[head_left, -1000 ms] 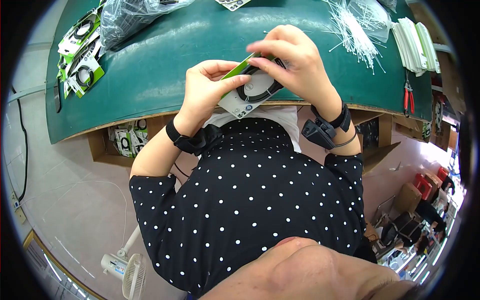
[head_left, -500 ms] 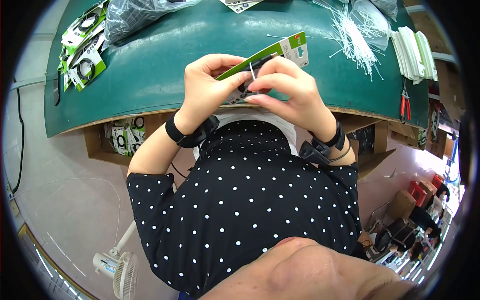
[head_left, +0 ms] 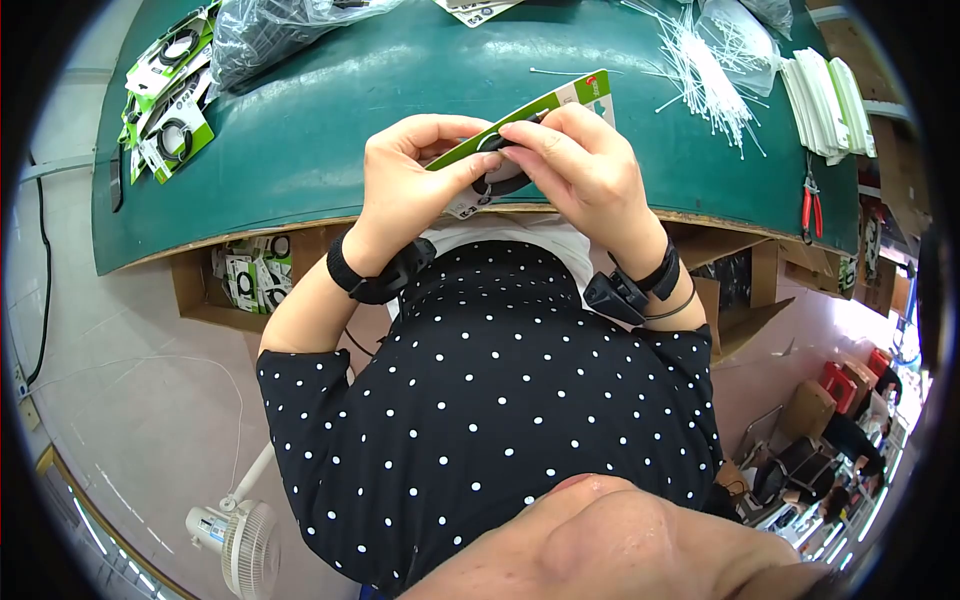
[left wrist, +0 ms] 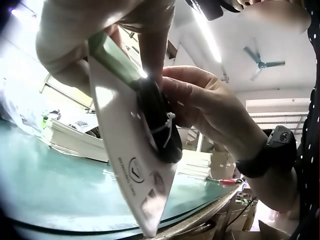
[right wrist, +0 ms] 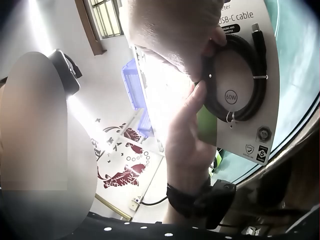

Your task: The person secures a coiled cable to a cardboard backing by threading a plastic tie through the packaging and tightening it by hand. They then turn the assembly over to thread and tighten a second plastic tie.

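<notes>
My left hand point(head_left: 410, 170) grips a green-and-white packaging card point(head_left: 592, 88), thumb on the front and fingers behind. A coiled black USB-C cable point(right wrist: 260, 62) lies against the card's printed face. White cable ties hold the coil at its side and bottom; one tie point(right wrist: 260, 77) shows in the right wrist view. Another thin white tie point(head_left: 488, 141) arcs beside the left thumb toward my right hand point(head_left: 595, 165), whose thumb and forefinger pinch at it against the coil. The pinched end is hidden by the fingers. The card is tilted above the table's front edge.
Loose white cable ties point(head_left: 705, 75) are heaped at the back right, near stacked cards point(head_left: 820, 105) and red-handled pliers point(head_left: 811, 205). Packaged cables point(head_left: 172, 140) and a grey plastic bag point(head_left: 270, 45) lie at the left. An open carton point(head_left: 215, 315) stands below the green table point(head_left: 300, 160).
The right hand first left the card's upper part and drew a white tie beside the coil; now its fingertips have closed in on the coil near the left thumb. The left hand keeps its grip.
</notes>
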`<state>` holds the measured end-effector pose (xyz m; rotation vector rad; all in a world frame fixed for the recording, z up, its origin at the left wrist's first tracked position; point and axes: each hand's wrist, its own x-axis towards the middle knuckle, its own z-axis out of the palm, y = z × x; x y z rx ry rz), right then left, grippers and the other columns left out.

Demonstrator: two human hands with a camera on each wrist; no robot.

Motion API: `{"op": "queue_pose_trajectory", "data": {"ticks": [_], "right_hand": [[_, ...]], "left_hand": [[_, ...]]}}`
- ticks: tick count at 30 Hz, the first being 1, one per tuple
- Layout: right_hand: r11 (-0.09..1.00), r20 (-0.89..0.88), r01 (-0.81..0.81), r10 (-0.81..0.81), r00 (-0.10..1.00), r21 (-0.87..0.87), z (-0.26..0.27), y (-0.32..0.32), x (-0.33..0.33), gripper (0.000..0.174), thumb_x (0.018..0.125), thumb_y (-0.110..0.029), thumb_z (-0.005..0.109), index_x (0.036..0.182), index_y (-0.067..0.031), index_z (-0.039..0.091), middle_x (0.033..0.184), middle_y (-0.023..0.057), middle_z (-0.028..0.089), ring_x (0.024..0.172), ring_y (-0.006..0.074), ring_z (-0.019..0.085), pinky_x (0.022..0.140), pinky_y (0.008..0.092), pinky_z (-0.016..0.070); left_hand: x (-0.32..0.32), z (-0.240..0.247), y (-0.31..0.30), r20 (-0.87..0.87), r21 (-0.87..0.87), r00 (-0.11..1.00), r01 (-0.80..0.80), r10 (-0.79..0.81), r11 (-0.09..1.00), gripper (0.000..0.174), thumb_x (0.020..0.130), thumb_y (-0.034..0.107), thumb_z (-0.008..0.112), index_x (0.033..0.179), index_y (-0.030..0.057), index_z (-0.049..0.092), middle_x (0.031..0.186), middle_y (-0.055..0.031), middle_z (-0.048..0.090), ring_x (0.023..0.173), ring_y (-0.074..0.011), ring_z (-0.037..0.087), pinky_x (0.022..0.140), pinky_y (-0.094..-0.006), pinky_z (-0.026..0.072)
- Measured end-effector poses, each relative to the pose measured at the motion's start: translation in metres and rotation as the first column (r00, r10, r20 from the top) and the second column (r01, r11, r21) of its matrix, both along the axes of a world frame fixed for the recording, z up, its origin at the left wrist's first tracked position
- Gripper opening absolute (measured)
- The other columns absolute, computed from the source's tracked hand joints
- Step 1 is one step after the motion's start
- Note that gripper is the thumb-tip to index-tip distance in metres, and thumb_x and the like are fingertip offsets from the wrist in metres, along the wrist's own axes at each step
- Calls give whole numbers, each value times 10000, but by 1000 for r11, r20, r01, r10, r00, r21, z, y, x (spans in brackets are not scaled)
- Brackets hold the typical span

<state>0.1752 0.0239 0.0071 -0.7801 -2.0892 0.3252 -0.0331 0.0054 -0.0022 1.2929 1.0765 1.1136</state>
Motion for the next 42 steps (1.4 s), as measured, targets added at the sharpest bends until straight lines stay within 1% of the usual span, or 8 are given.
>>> {"op": "queue_pose_trajectory", "data": {"ticks": [4,16,17,19,21,23,27,42], "right_hand": [[1000,13,0,0,1000,5,-1,1,0,253,803,-24,780,1051,-41,734,837,75,637,690,198,629,583,305,508],[994,-25,-8,6,1000,-111,-1,1,2,185,868,-49,751,1047,-14,722,854,61,669,679,133,636,560,251,487],[924,-157,-52,-9,988,-379,5,-2,3,169,890,-62,738,1048,-3,720,861,60,680,677,112,629,557,233,483],[585,-373,-228,-140,917,-779,16,-6,6,158,936,-90,711,1050,18,715,876,57,704,674,69,616,552,198,473],[538,-362,-235,-142,921,-809,23,-6,6,165,945,-109,704,1043,24,714,869,56,709,669,59,621,542,194,475],[438,-340,-248,-145,929,-864,27,-6,6,195,965,-148,689,1029,35,710,853,54,720,658,41,630,524,185,479],[317,-415,-350,-166,894,-881,21,-7,6,177,945,-136,711,1002,32,701,835,54,711,674,49,636,542,189,482],[512,-364,-336,47,930,-791,3,-32,6,101,927,-82,717,922,5,665,800,-8,639,671,33,565,581,184,454]], "left_hand": [[-1,-5,4,149,36,987,49,-54,998,302,834,-74,765,1125,-67,685,1074,-130,731,952,-154,704,857,-272,584],[3,-4,1,-11,-17,1000,10,-10,1000,277,840,-46,771,1109,-41,706,1090,-113,727,953,-138,696,842,-265,585],[3,-3,0,-119,83,992,-18,28,996,267,827,-47,774,1087,-34,715,1074,-114,734,935,-148,706,825,-266,584],[4,-2,-2,-316,287,939,-40,134,957,249,801,-47,779,1044,-21,732,1041,-115,747,900,-167,724,790,-267,584],[5,-1,1,-372,464,906,-7,203,886,256,777,-42,772,1028,-7,735,1016,-111,745,869,-194,726,761,-277,581],[7,1,3,-434,749,825,106,363,654,272,728,-31,759,994,20,741,966,-102,742,806,-248,730,703,-298,576],[7,7,-2,-462,847,720,183,519,499,268,724,-63,766,978,19,740,961,-103,756,826,-255,736,720,-305,578],[4,-7,-16,-482,849,693,220,536,480,233,736,-48,733,961,14,735,988,-81,757,819,-212,731,690,-286,564]]}}
